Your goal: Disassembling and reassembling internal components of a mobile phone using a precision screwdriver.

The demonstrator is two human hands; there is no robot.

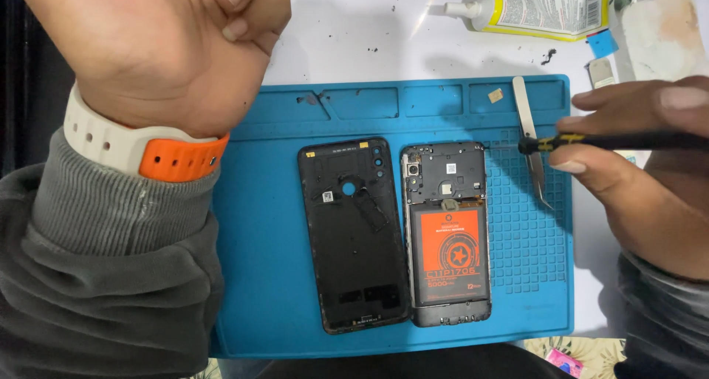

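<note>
One right hand (pixel 635 179) pinches a screwdriver (pixel 591 141), its tip at three o'clock of the opened phone (pixel 447 235); hold it straight. Left hand (pixel 173 46) is curled shut.

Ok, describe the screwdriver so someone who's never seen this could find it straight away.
Start at the blue mat and go to its upper right edge, by the opened phone. The right hand holds the screwdriver there: black with yellow bands, unlike the plain metal tweezers under it.

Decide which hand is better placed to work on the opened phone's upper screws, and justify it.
Right hand: it holds the screwdriver, tip beside the opened phone. The left hand is a raised, empty fist.
</note>
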